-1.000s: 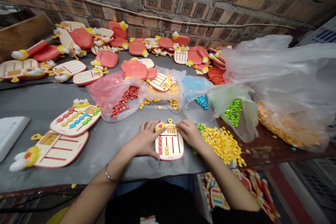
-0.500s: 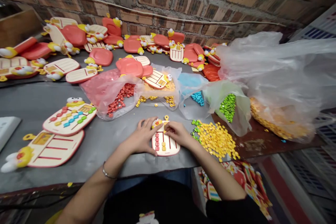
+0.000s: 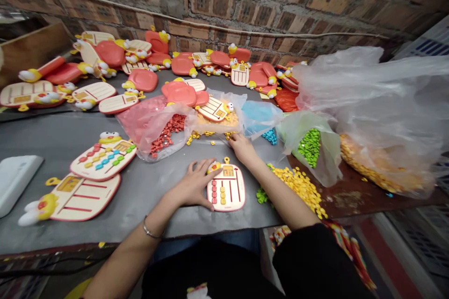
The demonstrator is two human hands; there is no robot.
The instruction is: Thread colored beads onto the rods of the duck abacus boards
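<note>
A cream toy board (image 3: 226,191) with red stripes and a yellow duck head lies on the grey table top, holding a column of red beads and a few yellow ones. My left hand (image 3: 194,184) rests flat against its left edge, fingers spread. My right hand (image 3: 242,148) is off the board, its fingertips among loose yellow beads (image 3: 210,139) at the mouth of a plastic bag. Whether those fingers hold a bead is hidden. A heap of yellow beads (image 3: 298,187) with some green ones lies to the right of the board.
Open bags hold red beads (image 3: 164,134), blue beads (image 3: 269,137) and green beads (image 3: 310,147). A large clear bag of orange-yellow beads (image 3: 379,168) sits right. Two bead boards (image 3: 103,161) lie left, and many red-backed duck toys (image 3: 180,93) crowd the back against a brick wall (image 3: 224,0).
My right hand has moved off the board and forward to the loose beads by the bags. My left hand remains on the board's left edge.
</note>
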